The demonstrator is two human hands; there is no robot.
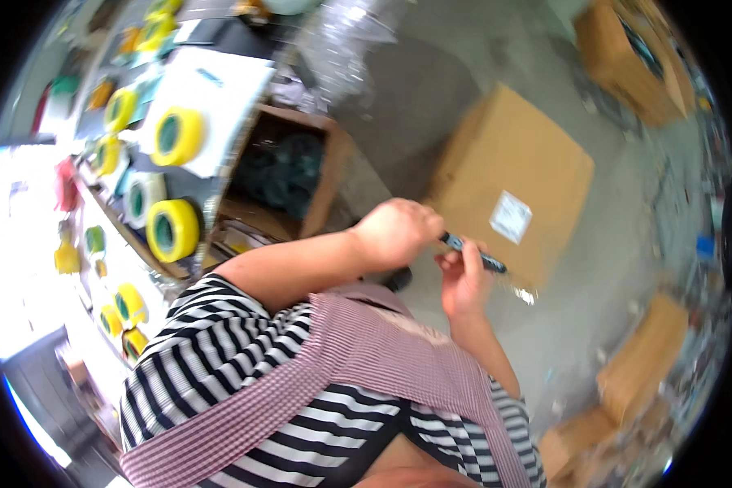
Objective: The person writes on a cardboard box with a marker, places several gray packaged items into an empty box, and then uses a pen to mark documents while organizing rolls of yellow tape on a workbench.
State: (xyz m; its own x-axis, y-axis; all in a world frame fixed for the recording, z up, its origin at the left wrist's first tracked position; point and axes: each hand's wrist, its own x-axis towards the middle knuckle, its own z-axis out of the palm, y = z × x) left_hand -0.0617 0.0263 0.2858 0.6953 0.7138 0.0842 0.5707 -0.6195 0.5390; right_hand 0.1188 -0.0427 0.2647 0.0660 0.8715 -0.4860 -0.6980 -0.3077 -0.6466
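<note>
A black marker pen point(493, 263) is held between my two hands, in front of my chest. My left hand point(398, 234) is closed around one end of it. The fingers of my right hand point(466, 281) pinch the barrel nearer its other end, which sticks out to the right. Just beyond the hands a large cardboard box point(545, 154) stands on the floor, with a white label point(511, 217) on its face. I cannot tell whether the pen's cap is on.
On the left a table holds several yellow tape rolls point(173, 231) and white paper point(207, 93). Below it stands an open carton point(337, 159) with dark contents. Clear plastic wrap point(346, 57) lies farther off. Other cardboard boxes point(630, 61) stand at far right, and cardboard point(647, 354) lies near right.
</note>
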